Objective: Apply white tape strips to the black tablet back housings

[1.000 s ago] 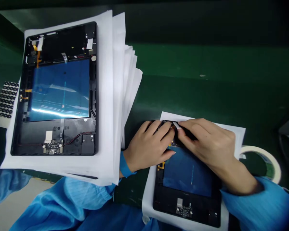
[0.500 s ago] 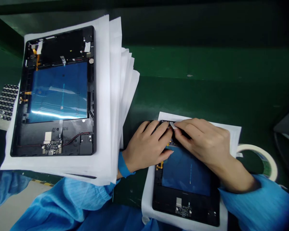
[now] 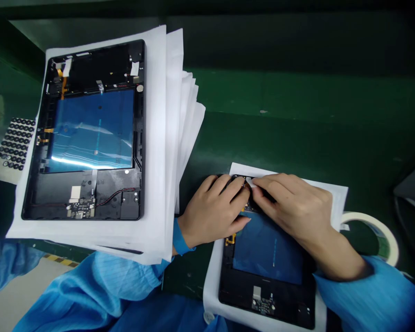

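Note:
An opened tablet housing with a blue-filmed battery lies on a white sheet at the lower right. My left hand rests over its upper left corner, fingers spread and bent, tips touching the parts there. Between the thumb and index finger of my right hand is a small white strip of tape, held at the housing's top edge close to my left fingertips. The fingers cover most of the small parts under them.
At left, another open tablet housing lies on a stack of white sheets. A sheet of black rings is beyond it. A tape roll lies beside my right forearm. Another person's blue sleeve shows at lower left.
The view has shifted slightly, so the stack appears further right. Both hands stay at the housing's top edge; the white strip sits slightly lower between my right fingers.

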`<state>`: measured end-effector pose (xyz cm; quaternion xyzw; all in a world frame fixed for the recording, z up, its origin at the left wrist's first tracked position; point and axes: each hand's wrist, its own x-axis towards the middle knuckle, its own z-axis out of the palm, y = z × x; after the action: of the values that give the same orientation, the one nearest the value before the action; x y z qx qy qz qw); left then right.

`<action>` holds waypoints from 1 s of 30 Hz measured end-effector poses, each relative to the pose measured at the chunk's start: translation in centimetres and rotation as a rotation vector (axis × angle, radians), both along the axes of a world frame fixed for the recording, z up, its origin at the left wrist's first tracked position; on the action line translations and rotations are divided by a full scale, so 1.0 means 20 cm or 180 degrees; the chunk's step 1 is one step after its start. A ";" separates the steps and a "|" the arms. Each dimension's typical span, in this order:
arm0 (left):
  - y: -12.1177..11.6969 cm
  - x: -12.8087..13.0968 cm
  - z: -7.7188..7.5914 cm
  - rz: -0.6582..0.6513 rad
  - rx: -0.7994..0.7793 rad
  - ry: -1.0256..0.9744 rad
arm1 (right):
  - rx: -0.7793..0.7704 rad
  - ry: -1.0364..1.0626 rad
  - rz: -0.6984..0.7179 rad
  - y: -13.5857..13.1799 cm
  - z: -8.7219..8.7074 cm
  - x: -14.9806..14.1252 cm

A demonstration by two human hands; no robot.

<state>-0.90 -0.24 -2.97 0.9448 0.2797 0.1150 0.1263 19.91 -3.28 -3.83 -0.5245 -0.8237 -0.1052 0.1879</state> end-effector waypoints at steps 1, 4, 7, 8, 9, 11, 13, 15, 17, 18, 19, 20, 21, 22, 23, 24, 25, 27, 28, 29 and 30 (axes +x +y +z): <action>0.00 0.00 0.00 -0.0003 -0.0008 0.0006 | -0.0014 -0.0016 -0.0001 0.00 0.00 0.00; 0.00 0.00 0.00 0.0013 -0.0020 0.0004 | -0.0080 -0.0040 0.0017 0.00 0.00 0.00; -0.01 0.00 -0.01 0.0018 -0.0038 -0.0016 | -0.0140 -0.0071 0.0052 0.00 0.00 0.00; -0.01 0.00 0.00 0.0016 -0.0040 -0.0030 | -0.0164 -0.0087 0.0054 0.00 0.00 0.00; -0.01 0.00 0.00 0.0015 -0.0042 -0.0040 | -0.0190 -0.0107 0.0062 -0.01 0.00 0.00; -0.01 -0.01 0.00 0.0030 -0.0056 -0.0052 | -0.0203 -0.0141 0.0099 -0.01 -0.01 0.00; -0.02 -0.01 0.01 0.0042 -0.0084 -0.0040 | -0.0171 -0.0192 0.0176 -0.01 0.00 -0.01; -0.03 -0.01 0.01 0.0054 -0.0107 -0.0034 | -0.0112 -0.0279 0.0284 -0.01 0.01 -0.01; -0.04 -0.01 0.01 0.0071 -0.0124 -0.0035 | -0.0092 -0.0388 0.0376 -0.01 0.02 -0.02; -0.04 -0.01 0.01 0.0081 -0.0133 -0.0040 | -0.0091 -0.0444 0.0409 -0.01 0.03 -0.03; -0.04 -0.01 0.01 0.0088 -0.0146 -0.0037 | -0.0093 -0.0495 0.0429 -0.01 0.04 -0.03; -0.04 -0.01 0.01 0.0093 -0.0153 -0.0033 | -0.0096 -0.0545 0.0437 -0.01 0.05 -0.03; -0.04 -0.01 0.01 0.0093 -0.0156 -0.0021 | -0.0099 -0.0595 0.0452 -0.01 0.06 -0.04; -0.04 -0.01 0.01 0.0089 -0.0148 -0.0014 | -0.0101 -0.0655 0.0480 -0.01 0.07 -0.04; -0.04 -0.01 0.01 0.0083 -0.0132 -0.0008 | -0.0111 -0.0722 0.0504 -0.02 0.07 -0.05; -0.03 -0.01 0.01 0.0076 -0.0105 -0.0007 | -0.0138 -0.0786 0.0493 -0.02 0.07 -0.05; -0.03 -0.02 0.00 0.0064 -0.0074 -0.0012 | -0.0184 -0.0842 0.0453 -0.02 0.07 -0.06; -0.02 -0.02 0.00 0.0027 -0.0025 -0.0028 | -0.0287 -0.0881 0.0320 -0.04 0.07 -0.06; -0.01 -0.02 0.00 0.0014 -0.0013 -0.0029 | -0.0330 -0.0856 0.0258 -0.04 0.07 -0.07; 0.00 -0.02 0.00 0.0012 -0.0007 -0.0016 | -0.0370 -0.0806 0.0235 -0.06 0.07 -0.07; 0.01 -0.01 0.00 0.0016 0.0003 0.0010 | -0.0405 -0.0741 0.0247 -0.08 0.07 -0.07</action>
<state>-1.14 -0.04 -3.04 0.9443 0.2822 0.1139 0.1251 18.54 -4.85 -2.42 -0.4873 -0.8647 -0.1055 0.0612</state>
